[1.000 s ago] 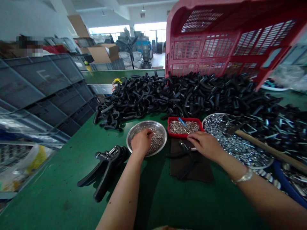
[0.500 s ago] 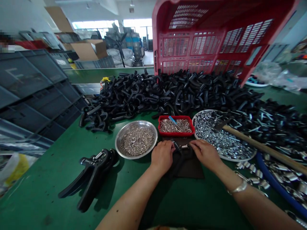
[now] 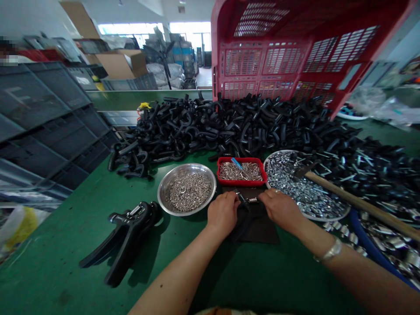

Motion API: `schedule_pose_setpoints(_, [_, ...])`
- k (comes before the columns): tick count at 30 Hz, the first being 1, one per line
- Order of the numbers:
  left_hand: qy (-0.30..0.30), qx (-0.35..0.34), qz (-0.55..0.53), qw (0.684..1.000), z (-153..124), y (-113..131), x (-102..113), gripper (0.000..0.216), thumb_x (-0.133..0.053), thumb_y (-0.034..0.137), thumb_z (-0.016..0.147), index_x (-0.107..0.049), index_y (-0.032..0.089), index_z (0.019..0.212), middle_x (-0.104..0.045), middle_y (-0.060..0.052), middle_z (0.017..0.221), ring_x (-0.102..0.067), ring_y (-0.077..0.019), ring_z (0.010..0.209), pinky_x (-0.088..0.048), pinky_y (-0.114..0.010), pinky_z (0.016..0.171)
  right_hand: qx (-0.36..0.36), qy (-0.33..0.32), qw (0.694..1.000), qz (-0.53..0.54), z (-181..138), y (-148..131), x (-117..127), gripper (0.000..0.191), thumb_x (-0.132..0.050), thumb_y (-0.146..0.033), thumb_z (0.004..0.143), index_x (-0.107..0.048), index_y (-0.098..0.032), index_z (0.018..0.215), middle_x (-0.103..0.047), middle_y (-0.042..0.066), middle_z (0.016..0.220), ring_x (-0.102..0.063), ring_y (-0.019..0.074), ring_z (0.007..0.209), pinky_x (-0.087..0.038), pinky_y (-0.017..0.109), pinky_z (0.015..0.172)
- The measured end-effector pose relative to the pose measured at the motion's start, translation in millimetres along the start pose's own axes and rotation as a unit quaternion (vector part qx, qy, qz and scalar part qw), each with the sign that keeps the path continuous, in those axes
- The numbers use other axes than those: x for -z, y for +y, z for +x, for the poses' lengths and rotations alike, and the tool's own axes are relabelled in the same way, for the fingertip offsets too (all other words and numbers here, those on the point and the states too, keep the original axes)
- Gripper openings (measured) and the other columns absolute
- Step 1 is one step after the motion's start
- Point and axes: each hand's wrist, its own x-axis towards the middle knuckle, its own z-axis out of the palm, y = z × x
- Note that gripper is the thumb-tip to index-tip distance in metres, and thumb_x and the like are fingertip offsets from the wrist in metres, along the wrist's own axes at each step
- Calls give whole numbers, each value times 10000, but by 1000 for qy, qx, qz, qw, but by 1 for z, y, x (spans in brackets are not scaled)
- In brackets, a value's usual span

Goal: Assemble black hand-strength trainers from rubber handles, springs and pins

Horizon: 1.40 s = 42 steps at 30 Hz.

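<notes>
My left hand (image 3: 224, 213) and my right hand (image 3: 282, 209) meet over a dark mat (image 3: 259, 227) on the green table. Both are closed on a black hand-grip part (image 3: 245, 209) with a small metal spring (image 3: 252, 200) between them. A steel bowl of small metal pieces (image 3: 187, 190) sits just left of my left hand. A red tray of pins (image 3: 242, 171) stands right behind the hands. A wide steel dish of shiny metal parts (image 3: 303, 190) lies to the right.
A big heap of black plastic handles (image 3: 249, 127) fills the back of the table below a tilted red crate (image 3: 295, 48). Two finished black grippers (image 3: 126, 238) lie at the left. A wooden-handled hammer (image 3: 354, 199) rests across the dish. Grey crates (image 3: 42, 118) stand at left.
My left hand left the steel bowl and came to the black part on the mat beside my right hand. Since half a second ago the hands have barely moved.
</notes>
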Motion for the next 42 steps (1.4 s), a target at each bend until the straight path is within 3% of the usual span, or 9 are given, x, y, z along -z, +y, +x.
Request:
schedule_pose_setpoints(6, [-21,5,-269,963,5,0,15,85,-496,232,804,-562,179,807,-611,-17,783,-529,-139,731,-377,-250,671,7,101,967,234,0,0,7,220,-462,-256,844,-633,-190,967,-646,72,907,-575,182,859,-448,317,754])
schedule_pose_setpoints(12, [-216,69,-613,757,5,-7,26,266,-605,383,724,-525,133,772,-543,7,708,-395,-41,522,-278,-168,469,-3,144,824,547,11,-36,20,158,-536,-285,811,-663,-214,871,-610,38,846,-582,134,800,-482,273,707])
schedule_pose_setpoints(16, [-272,130,-706,641,3,-9,20,342,-715,378,620,-519,122,734,-489,25,671,-349,-15,504,-215,-143,440,-30,104,781,616,16,-41,18,127,-582,-298,775,-644,-188,785,-597,21,775,-573,131,750,-472,271,693])
schedule_pose_setpoints(19, [-276,161,-738,594,2,-3,16,352,-729,379,607,-518,116,710,-455,34,648,-321,-3,489,-195,-135,431,-78,108,759,637,16,-44,16,145,-562,-318,785,-600,-179,765,-587,5,707,-561,124,683,-466,261,651])
schedule_pose_setpoints(23, [-218,160,-708,652,6,-1,23,336,-681,414,647,-520,125,704,-488,25,666,-330,-14,493,-203,-138,420,-98,180,812,546,12,-44,14,170,-511,-325,816,-590,-181,773,-593,22,747,-559,136,710,-457,264,659])
schedule_pose_setpoints(27, [-29,129,-557,820,16,-24,37,190,-567,339,747,-541,152,775,-587,6,744,-428,-47,536,-317,-167,483,-48,162,920,354,1,-36,3,181,-476,-289,836,-620,-183,813,-617,55,805,-564,171,781,-451,308,715])
schedule_pose_setpoints(31, [109,136,-266,948,22,-59,45,100,-535,265,761,-581,176,761,-620,4,706,-532,-111,636,-388,-235,627,-44,156,956,245,-9,-34,-13,192,-455,-259,848,-625,-170,835,-628,78,829,-561,194,827,-445,332,753])
schedule_pose_setpoints(35, [63,175,-97,978,19,-69,50,121,-569,342,741,-627,237,755,-658,12,752,-565,-156,654,-378,-262,601,-38,168,956,240,-10,-35,-19,191,-447,-245,850,-619,-164,836,-631,80,822,-570,190,813,-457,326,744])
schedule_pose_setpoints(42, [82,173,-102,976,19,-64,49,144,-554,330,764,-648,246,835,-680,5,809,-598,-166,724,-405,-255,646,-27,154,950,270,-8,-29,-15,177,-451,-244,840,-615,-178,838,-642,64,813,-589,179,781,-479,320,714])
